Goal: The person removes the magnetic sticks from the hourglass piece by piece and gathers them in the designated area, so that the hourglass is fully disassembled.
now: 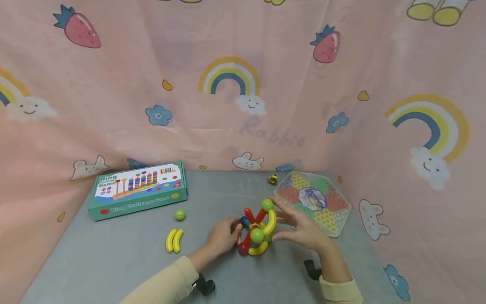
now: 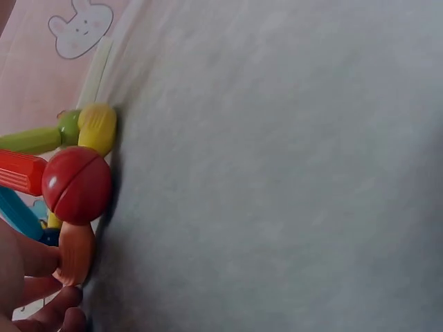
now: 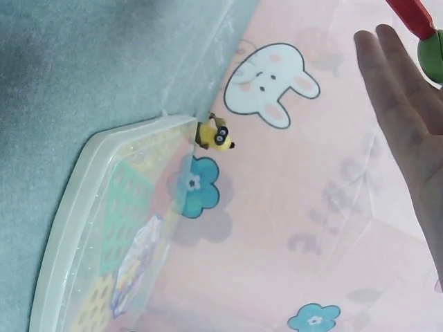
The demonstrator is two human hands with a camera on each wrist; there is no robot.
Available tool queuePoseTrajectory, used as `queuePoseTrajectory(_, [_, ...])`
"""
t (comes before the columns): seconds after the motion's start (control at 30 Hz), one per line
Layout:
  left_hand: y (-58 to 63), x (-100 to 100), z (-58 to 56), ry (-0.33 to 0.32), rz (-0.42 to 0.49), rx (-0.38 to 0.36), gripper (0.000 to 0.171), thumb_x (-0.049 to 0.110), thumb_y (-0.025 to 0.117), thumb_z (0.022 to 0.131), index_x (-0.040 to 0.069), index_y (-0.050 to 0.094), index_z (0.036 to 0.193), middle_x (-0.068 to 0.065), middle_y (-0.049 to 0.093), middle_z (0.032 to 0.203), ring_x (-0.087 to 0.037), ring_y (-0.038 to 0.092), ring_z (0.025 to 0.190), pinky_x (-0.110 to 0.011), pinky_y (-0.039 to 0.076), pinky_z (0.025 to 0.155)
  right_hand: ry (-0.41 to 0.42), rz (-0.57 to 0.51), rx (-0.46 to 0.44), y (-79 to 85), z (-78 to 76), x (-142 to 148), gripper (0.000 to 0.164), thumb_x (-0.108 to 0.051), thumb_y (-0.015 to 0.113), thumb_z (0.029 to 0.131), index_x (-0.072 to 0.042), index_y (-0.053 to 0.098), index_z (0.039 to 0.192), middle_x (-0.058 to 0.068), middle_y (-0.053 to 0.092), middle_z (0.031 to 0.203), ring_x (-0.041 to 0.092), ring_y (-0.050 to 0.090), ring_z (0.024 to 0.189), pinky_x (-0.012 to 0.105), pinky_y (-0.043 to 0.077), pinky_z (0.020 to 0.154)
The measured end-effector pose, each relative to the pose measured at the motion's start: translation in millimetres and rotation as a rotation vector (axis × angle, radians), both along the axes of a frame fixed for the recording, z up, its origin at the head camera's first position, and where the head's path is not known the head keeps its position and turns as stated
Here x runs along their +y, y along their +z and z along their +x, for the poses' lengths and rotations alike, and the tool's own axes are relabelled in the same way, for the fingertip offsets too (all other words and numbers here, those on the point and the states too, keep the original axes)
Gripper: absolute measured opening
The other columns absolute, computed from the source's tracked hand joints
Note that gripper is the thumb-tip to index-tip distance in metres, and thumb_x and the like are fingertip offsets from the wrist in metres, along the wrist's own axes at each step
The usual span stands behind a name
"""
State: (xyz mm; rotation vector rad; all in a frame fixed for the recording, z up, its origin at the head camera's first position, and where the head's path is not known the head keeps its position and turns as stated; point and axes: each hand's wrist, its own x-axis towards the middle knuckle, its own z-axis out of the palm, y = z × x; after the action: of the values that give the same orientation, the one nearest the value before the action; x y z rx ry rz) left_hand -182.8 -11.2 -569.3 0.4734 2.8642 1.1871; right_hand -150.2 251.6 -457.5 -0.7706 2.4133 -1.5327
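A ball-and-rod building toy of red, yellow, green and blue pieces stands on the grey table between both hands. My left hand holds its left side; in the left wrist view, the fingers grip an orange curved rod below a red ball. On the other side, my right hand has its fingers extended and spread around the toy. Its index fingertip is close to the upper green ball; whether they touch I cannot tell. The right wrist view shows straight fingers near a green ball.
Left of the toy lie two yellow curved rods and a loose green ball. A Ring Challenge Game box sits at the back left. At the back right are a clear-lidded game board and a small bee figure.
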Motion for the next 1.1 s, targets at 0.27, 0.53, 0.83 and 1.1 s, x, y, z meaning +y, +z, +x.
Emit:
queuePoseTrajectory(0.27, [0.9,2,-12.9,-0.040,-0.052,-0.026,0.030,0.021,0.067,0.097,0.009,0.072,0.124,-0.003,0.067,0.095,-0.012,0.056,0.075,-0.029,0.048,0.065,-0.033,0.001,-0.027,-2.5,1.6,-5,0.097,-0.016,0.082,0.085,-0.021,0.023,0.162,0.011,0.026,0.166,0.042,0.051,0.135,0.054,0.045,0.106])
queuePoseTrajectory(0.53, [8.9,1,-18.6,-0.083,-0.032,-0.080,0.033,0.016,0.063,0.098,0.009,0.069,0.129,-0.007,0.067,0.102,-0.017,0.060,0.082,-0.033,0.052,0.069,-0.058,0.007,-0.019,-5.8,1.4,-10,0.094,-0.020,0.081,0.086,-0.023,0.025,0.161,0.011,0.035,0.162,0.037,0.051,0.136,0.051,0.046,0.106])
queuePoseTrajectory(0.83, [80.4,-17,0.9,-0.077,0.284,0.054,0.027,0.002,0.055,0.092,0.013,0.075,0.107,-0.004,0.068,0.102,-0.011,0.057,0.079,-0.025,0.051,0.066,-0.072,0.010,-0.006,-5.7,1.7,-11,0.095,-0.020,0.081,0.086,-0.021,0.024,0.161,0.016,0.037,0.160,0.036,0.055,0.133,0.051,0.047,0.105])
queuePoseTrajectory(1.1, [114.0,-17,23.8,-0.449,0.219,0.094,0.031,0.038,0.071,0.094,0.014,0.072,0.113,0.003,0.063,0.109,-0.009,0.060,0.072,-0.023,0.054,0.064,-0.062,-0.020,0.012,-9.5,1.4,-10,0.093,-0.018,0.080,0.086,-0.023,0.025,0.161,0.013,0.036,0.161,0.036,0.054,0.132,0.051,0.049,0.103])
